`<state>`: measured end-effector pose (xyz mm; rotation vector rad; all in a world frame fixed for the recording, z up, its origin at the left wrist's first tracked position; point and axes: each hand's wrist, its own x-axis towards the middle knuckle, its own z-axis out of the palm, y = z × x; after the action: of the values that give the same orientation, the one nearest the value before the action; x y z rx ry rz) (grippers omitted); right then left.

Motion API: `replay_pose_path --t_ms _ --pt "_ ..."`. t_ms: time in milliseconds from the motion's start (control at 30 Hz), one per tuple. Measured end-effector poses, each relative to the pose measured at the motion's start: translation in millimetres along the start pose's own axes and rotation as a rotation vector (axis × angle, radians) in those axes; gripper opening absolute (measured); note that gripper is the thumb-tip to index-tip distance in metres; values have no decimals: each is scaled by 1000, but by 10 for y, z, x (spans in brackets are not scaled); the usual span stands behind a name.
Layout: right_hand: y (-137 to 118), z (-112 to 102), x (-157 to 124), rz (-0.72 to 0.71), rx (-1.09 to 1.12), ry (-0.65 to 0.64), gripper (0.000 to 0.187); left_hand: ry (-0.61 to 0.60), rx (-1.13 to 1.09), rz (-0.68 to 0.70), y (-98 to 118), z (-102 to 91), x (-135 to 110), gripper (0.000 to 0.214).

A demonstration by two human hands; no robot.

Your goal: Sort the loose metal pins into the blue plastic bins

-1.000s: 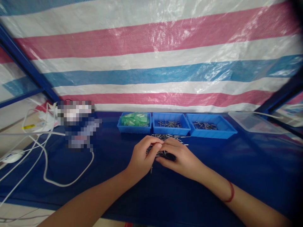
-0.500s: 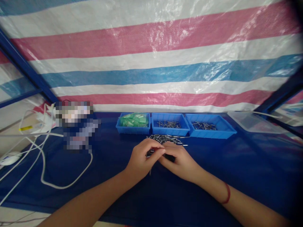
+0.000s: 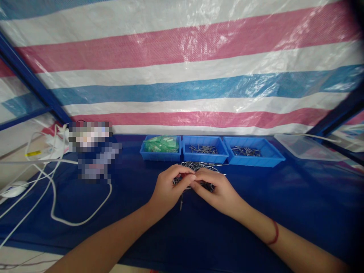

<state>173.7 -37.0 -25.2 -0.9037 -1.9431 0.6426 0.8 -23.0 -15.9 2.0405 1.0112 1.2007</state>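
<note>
A pile of thin metal pins (image 3: 200, 166) lies on the dark blue table (image 3: 136, 223), just in front of three blue bins. My left hand (image 3: 167, 189) rests on the near left side of the pile with its fingers pinched together. My right hand (image 3: 217, 189) lies over the near right side, fingers curled, its fingertips meeting those of the left hand. What the fingers pinch is too small to name. One loose pin (image 3: 181, 203) lies on the table below my left hand. A red band (image 3: 273, 233) circles my right wrist.
Behind the pile stand a blue bin of green parts (image 3: 160, 146), a middle blue bin of pins (image 3: 204, 148) and a right blue bin of pins (image 3: 251, 151). A clear plastic tray (image 3: 305, 148) sits far right. White cables (image 3: 57, 189) loop at the left. A striped tarp (image 3: 182, 68) backs the table.
Both hands have stayed on the pile, shifting a little; the fingertips keep working together at the same spot. Nothing else has moved.
</note>
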Motion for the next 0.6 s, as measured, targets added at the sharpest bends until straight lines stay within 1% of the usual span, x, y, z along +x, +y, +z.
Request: replay_pose_path --t_ms 133,300,433,600 --pt "-3 -23 5 37 -8 86 10 27 22 17 -11 -19 8 9" --pt "-19 -57 11 86 -11 170 12 57 29 39 -25 -32 24 10" --pt "-13 -67 1 81 10 207 14 17 34 9 -27 -31 32 12" --pt "15 -94 -4 105 -34 197 19 -66 58 -6 -48 -1 24 12"
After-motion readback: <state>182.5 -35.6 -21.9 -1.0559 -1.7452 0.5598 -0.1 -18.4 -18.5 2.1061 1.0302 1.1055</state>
